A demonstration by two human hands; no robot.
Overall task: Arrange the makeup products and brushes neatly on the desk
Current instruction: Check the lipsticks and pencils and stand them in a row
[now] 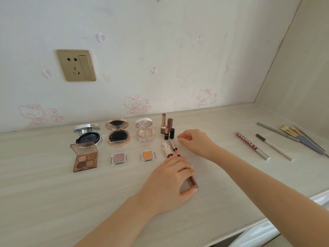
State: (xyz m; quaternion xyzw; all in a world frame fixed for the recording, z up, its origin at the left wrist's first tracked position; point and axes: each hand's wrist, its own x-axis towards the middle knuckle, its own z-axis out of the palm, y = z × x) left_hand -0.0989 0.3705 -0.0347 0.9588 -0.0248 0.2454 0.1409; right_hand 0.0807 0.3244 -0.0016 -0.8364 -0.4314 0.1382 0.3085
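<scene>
Here, both hands work at the middle of the desk (53,193):

- The left hand (170,177) lies palm-down with its fingers closed around a dark red lip gloss tube (193,181), which rests on the desk surface under the fingertips.
- The right hand (194,139) hovers just beyond the left, fingers curled loosely with thumb and forefinger drawn close; whether they pinch anything, I cannot tell.
- Between the two hands lies a gloss wand (175,148), its cap end near the right hand's fingertips, beside a white patterned tube (166,148).
- Just past the right hand's fingertips stand two uncapped lipsticks (163,123) with their caps beside them.
- Left of the left hand sit three open compacts (117,132) in a row; nearer, an eyeshadow palette (86,156) and two small single shadows (118,157).
- Well to the right of the right forearm lie pencils (274,148) and a cluster of brushes (300,138).
</scene>
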